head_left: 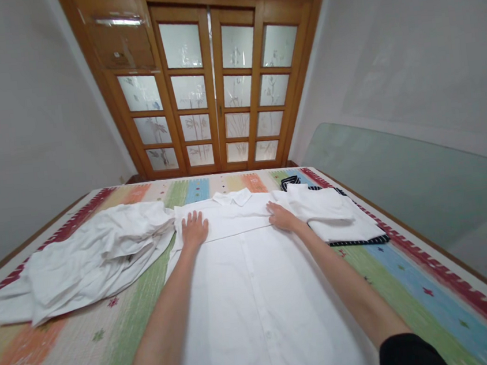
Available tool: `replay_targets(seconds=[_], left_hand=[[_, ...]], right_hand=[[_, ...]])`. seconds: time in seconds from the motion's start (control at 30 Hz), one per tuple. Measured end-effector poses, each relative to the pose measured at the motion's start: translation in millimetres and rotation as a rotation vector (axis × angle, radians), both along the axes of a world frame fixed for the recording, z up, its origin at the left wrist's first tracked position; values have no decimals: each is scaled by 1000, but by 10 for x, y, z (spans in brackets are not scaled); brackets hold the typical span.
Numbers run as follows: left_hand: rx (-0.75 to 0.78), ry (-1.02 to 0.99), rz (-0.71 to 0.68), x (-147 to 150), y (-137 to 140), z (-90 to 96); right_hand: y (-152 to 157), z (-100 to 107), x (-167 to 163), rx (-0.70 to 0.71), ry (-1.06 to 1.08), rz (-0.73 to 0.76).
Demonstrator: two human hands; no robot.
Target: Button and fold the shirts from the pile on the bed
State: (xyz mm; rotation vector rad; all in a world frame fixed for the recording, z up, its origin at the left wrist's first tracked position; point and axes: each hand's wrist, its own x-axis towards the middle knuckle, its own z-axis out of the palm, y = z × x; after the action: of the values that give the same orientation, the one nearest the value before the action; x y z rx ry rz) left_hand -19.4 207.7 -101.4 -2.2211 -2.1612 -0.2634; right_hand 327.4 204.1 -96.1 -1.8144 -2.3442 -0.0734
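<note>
A white button-up shirt (232,282) lies spread on the bed, buttons up, its collar (233,197) at the far end and its lower part running toward me. My left hand (195,229) rests flat on the upper left of the shirt, fingers spread and pointing away. On the upper right, my right hand (282,215) touches the fabric with its fingers slightly bent and apart. A fold edge or seam crosses the shirt between both hands.
A rumpled white garment (90,256) lies to the left. Folded white clothes (338,213) sit on the right, with black striped fabric (363,241) under them. The multicoloured striped bedspread (123,328) covers the bed. Wooden glass-paned doors (214,87) stand beyond, with walls on both sides.
</note>
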Motion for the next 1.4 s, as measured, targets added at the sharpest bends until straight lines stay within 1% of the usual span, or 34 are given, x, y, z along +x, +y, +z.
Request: replay_targets(seconds=[0.07,0.1,0.23,0.37,0.47,0.6,0.8,0.9,0.97,1.03,1.07,1.17,1.23,1.3,1.4], left_hand=[[7,-4,0,1,6,-7],[11,-6,0,2,10,-12],[22,-13,-1,5,26,-34],[19,-11,4,7,29,-39],[19,-2,-1,-5,26,-27],[-12,-3,-25,-43,46,0],[-43,-7,1,-105,117,33],[-26,-6,24,-64,141,40],[-16,-15,33,39,153,43],[-10,-48,-26,210,166,43],[-5,-71,-90,315,172,41],[33,-129,-337,662,189,31],[71,-145,-483,878,202,25],[91,-150,-599,1055,221,23],[57,-145,-709,1238,250,10]], right_hand=[[84,-66,77,-78,9,30],[107,-89,97,-92,16,35],[110,-127,50,-97,68,58],[63,-143,-154,-124,163,157],[20,-164,-261,-111,205,201],[-68,-173,-180,-96,204,228],[-264,-145,77,-48,203,210],[-320,-121,85,-45,243,163],[-322,-106,28,-42,274,117],[-304,-94,-73,-34,293,30],[-292,-90,-136,-27,295,-33],[-268,-85,-324,6,266,-257],[-268,-88,-406,33,237,-349],[-276,-94,-434,57,212,-369],[-275,-113,-409,85,196,-326]])
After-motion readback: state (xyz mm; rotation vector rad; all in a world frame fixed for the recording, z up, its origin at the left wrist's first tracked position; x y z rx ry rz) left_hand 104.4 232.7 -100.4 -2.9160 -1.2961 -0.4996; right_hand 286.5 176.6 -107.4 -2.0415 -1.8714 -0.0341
